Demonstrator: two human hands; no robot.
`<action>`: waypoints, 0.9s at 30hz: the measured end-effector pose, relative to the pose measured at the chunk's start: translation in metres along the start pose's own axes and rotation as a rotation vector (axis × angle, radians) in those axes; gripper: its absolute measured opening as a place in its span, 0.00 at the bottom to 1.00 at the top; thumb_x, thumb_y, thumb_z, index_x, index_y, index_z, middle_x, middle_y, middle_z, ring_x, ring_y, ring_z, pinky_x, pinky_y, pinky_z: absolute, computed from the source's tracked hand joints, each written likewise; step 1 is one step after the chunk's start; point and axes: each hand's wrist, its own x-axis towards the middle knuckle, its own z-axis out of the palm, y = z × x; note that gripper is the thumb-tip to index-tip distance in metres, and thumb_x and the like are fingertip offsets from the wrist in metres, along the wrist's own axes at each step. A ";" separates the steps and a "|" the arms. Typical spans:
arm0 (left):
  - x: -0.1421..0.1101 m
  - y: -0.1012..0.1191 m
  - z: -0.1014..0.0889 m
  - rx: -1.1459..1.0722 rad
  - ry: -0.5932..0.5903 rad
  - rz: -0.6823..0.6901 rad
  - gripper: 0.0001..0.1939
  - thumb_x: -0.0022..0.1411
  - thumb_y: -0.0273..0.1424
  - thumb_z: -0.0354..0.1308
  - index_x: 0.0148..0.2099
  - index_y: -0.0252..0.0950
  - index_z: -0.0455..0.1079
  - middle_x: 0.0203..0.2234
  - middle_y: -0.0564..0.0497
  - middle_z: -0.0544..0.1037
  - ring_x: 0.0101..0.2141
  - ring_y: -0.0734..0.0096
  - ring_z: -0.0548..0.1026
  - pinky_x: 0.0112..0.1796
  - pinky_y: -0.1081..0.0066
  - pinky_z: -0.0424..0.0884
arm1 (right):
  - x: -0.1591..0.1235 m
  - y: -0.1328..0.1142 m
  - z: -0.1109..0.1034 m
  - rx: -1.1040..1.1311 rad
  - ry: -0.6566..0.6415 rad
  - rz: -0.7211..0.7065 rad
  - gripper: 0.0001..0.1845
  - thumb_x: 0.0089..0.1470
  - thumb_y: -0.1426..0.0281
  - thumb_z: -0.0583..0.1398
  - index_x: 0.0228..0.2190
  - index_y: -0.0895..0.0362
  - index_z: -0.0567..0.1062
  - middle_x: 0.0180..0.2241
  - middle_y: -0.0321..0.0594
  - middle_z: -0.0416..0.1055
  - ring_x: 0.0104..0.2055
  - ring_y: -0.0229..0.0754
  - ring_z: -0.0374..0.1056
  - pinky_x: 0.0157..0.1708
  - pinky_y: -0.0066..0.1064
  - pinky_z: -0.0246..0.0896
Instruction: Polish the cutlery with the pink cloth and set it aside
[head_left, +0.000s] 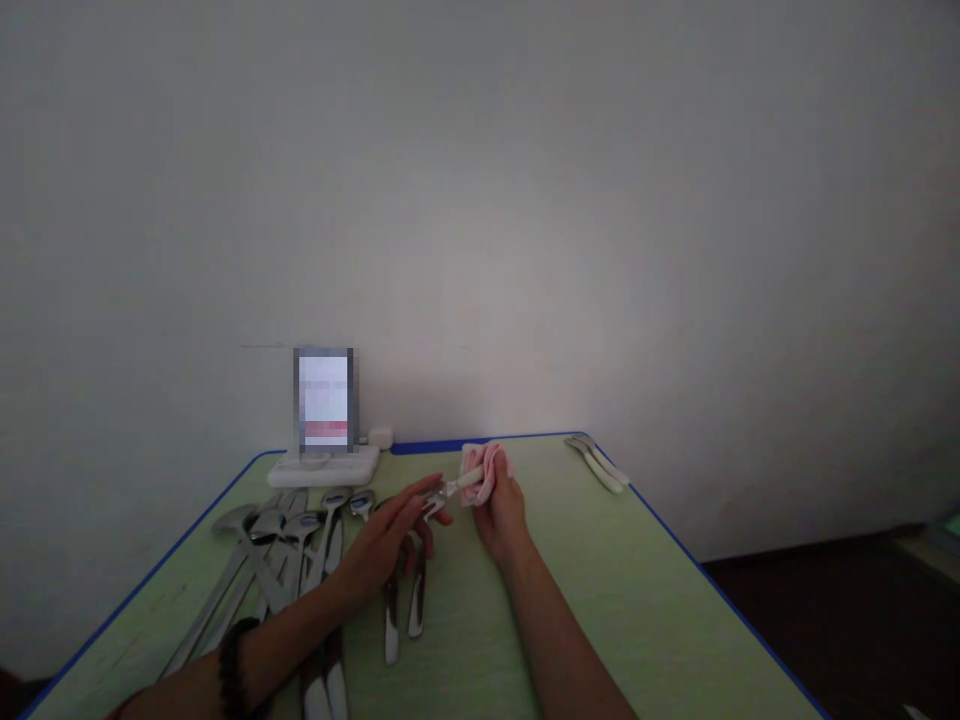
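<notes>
A fork (442, 492) with metal tines and a white handle is held between my hands above the table. The fingers of my left hand (394, 530) are at its tined end, with the thumb and fingertips around the metal. My right hand (502, 510) grips a pink cloth (474, 460), which is folded about the fork's handle. Below my left hand, two metal handles (391, 620) lie on the table, their upper ends hidden behind my fingers. Left of that hand is a spread of several metal spoons and ladles (300, 525), partly covered by my forearm.
Two white-handled forks (600, 468) lie at the table's back right. A screen (324, 400), pixelated, stands on a white base (326, 468) at the back left, with a small white object (381, 438) beside it. The green table (600, 590) has a blue edge and meets a bare wall.
</notes>
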 end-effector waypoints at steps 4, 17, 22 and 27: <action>0.000 0.001 0.000 0.189 0.026 -0.017 0.25 0.59 0.45 0.47 0.54 0.36 0.63 0.31 0.49 0.77 0.20 0.76 0.69 0.16 0.79 0.63 | 0.001 -0.003 0.000 0.074 0.049 0.064 0.19 0.41 0.56 0.63 0.29 0.58 0.73 0.28 0.37 0.73 0.30 0.34 0.67 0.31 0.26 0.62; -0.004 0.003 0.005 0.294 -0.036 -0.047 0.18 0.61 0.43 0.44 0.31 0.35 0.66 0.20 0.53 0.75 0.18 0.76 0.68 0.19 0.78 0.59 | -0.007 -0.001 -0.004 -0.407 -0.291 0.136 0.20 0.40 0.57 0.63 0.30 0.61 0.75 0.27 0.39 0.73 0.27 0.37 0.65 0.28 0.27 0.60; -0.002 0.000 0.003 0.311 -0.047 -0.063 0.17 0.60 0.42 0.44 0.29 0.35 0.65 0.19 0.53 0.74 0.18 0.75 0.68 0.20 0.78 0.60 | -0.009 -0.004 -0.005 -0.571 -0.352 0.140 0.17 0.37 0.63 0.66 0.31 0.60 0.76 0.27 0.38 0.73 0.27 0.37 0.65 0.30 0.28 0.61; 0.000 -0.005 0.001 0.339 -0.036 -0.088 0.14 0.59 0.38 0.45 0.26 0.36 0.64 0.16 0.55 0.72 0.18 0.73 0.68 0.21 0.76 0.61 | -0.010 -0.005 -0.003 -0.584 -0.368 0.127 0.17 0.38 0.63 0.66 0.31 0.60 0.76 0.28 0.38 0.73 0.29 0.38 0.66 0.32 0.29 0.61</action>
